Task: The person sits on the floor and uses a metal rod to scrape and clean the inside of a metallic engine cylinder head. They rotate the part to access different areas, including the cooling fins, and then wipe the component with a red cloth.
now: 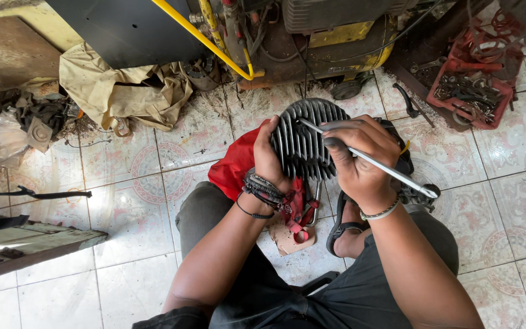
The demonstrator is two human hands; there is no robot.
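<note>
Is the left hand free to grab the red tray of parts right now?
Probably not. The left hand grips the finned cylinder part, and the red tray sits far off on the person's right, beyond the right hand holding a metal rod.

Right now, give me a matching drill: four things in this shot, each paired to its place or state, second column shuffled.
Things:
1. finned cylinder
2. metal rod
3. red tray
4. yellow hose

Places or states:
A. top right on the floor, full of metal parts
B. gripped in the right hand, slanting down to the right
C. runs diagonally at the top, by the machine
D. steadied by the left hand, over a red cloth

Pairs: 1-D, 2-B, 3-A, 4-C
</note>
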